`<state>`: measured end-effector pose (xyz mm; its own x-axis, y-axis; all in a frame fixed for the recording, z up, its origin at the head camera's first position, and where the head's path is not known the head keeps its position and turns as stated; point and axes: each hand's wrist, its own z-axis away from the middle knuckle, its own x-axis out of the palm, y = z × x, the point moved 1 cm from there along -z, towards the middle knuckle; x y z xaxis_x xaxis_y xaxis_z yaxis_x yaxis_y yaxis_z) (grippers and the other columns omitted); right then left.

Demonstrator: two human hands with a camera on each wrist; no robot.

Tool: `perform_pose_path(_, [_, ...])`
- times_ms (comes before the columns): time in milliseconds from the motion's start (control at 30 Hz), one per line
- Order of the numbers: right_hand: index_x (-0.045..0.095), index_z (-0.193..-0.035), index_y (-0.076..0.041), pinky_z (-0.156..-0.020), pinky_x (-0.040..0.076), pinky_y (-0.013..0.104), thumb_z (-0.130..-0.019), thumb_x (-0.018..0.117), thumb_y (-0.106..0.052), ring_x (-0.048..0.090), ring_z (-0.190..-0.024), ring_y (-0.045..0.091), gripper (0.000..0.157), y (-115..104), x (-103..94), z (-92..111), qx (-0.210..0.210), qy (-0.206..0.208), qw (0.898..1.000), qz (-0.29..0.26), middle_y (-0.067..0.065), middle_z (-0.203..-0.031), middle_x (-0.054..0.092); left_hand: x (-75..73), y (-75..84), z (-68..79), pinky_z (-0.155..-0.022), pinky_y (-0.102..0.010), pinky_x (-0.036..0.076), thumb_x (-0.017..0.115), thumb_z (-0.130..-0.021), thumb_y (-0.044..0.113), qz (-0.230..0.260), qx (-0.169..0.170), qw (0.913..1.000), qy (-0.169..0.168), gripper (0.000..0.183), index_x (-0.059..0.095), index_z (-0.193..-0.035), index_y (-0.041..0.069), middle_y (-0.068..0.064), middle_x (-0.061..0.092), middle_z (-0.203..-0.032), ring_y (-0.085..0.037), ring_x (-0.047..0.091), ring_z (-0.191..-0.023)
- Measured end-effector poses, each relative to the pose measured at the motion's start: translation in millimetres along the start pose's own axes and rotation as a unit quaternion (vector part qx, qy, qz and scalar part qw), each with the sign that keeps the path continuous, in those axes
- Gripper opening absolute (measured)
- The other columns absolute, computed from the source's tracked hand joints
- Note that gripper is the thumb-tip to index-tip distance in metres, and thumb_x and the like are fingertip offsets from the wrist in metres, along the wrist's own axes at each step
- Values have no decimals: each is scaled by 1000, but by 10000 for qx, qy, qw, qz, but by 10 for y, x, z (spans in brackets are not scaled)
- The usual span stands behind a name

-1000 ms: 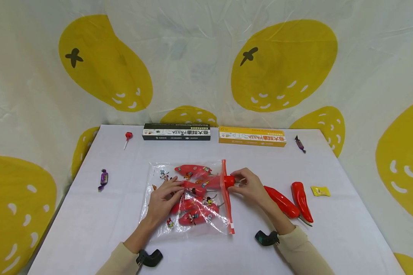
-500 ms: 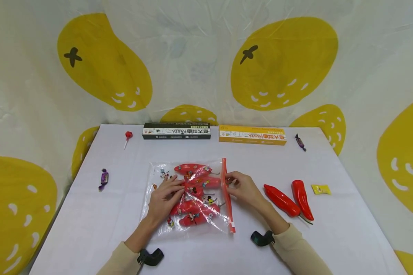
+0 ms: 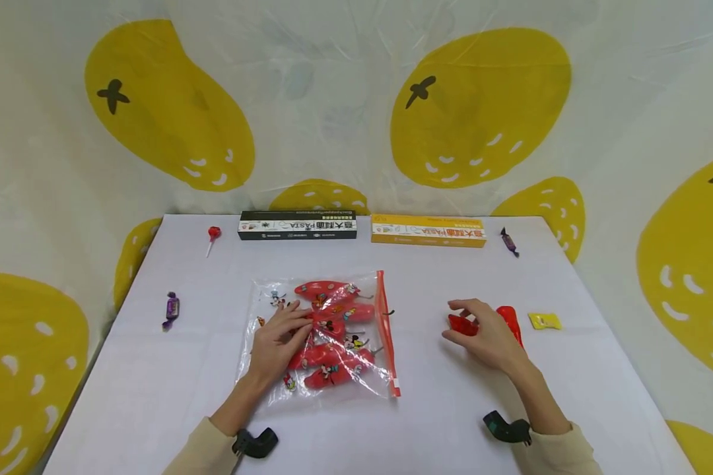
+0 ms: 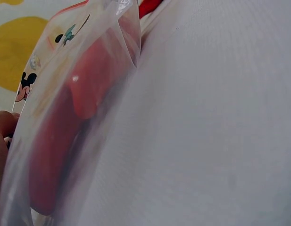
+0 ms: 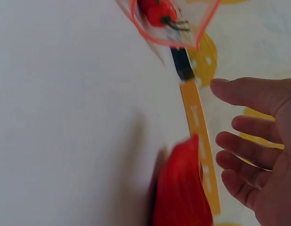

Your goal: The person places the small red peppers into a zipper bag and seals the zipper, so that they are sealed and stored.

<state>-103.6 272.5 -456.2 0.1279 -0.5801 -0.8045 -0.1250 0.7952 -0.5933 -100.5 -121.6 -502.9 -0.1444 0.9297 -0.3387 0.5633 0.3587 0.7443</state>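
A clear zip bag point(image 3: 356, 394) with cartoon prints and a red zip edge lies on the table, holding several red chili peppers point(image 3: 339, 376). One pepper's stem pokes past the zip edge. My left hand point(image 3: 279, 340) is on top of the bag, its thumb and fingers pinching the upper film, which wrinkles there. To the right, my right hand point(image 3: 487, 336) hovers over a loose red chili pepper point(image 3: 463, 324), partly hidden beneath it. In the right wrist view this pepper point(image 5: 183, 188) stands apart from the spread fingers. A second loose pepper point(image 3: 511, 323) lies just behind the hand.
At the back of the table stand a black pasta box point(image 3: 297, 225) and a yellow pasta box point(image 3: 428, 231). A red lollipop point(image 3: 213, 233) and a purple candy point(image 3: 171, 311) lie left; a dark candy point(image 3: 509, 242) and a yellow packet point(image 3: 544, 321) lie right.
The right hand pushed a pepper through the bag's mouth, let go of it, and moved right to above the loose peppers. The left hand keeps its place on the bag.
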Motion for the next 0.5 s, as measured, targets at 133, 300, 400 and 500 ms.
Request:
perform_pose_path(133, [51,-130,-12,-76,57,39,-76,75,-41,52,-104,27,65,149,-159,211,298,-85,9991,285,13,-120,57,-10,10,1,-109,-58,30,71,-76,-7,-17,-64,10000,-29,16,72,-91,-1,-23,69,-104,-45,55,-115])
perform_pose_path(300, [52,-128,-7,-73,59,40,-72,79,-36,49,-105,29,69,277,-284,393,704,-301,9952,602,17,-119,55,-19,7,-2,-109,-59,29,71,-76,-5,37,-172,9998,-59,15,72,-90,0,-22,69,-105,-47,55,-115])
perform_pose_path(400, [55,-124,-6,-72,59,40,-70,81,-34,49,-104,29,67,324,-299,438,788,-389,9930,792,17,-117,56,-14,-19,0,-109,-59,29,71,-76,-6,63,-175,9998,-43,15,73,-90,0,-22,69,-105,-47,54,-116])
perform_pose_path(500, [58,-120,-5,-72,59,40,-68,82,-33,51,-101,27,64,345,-282,455,804,-474,9910,962,15,-113,59,20,-103,24,-109,-59,28,71,-76,-7,106,-110,9999,-18,16,73,-90,0,-21,69,-104,-47,54,-116])
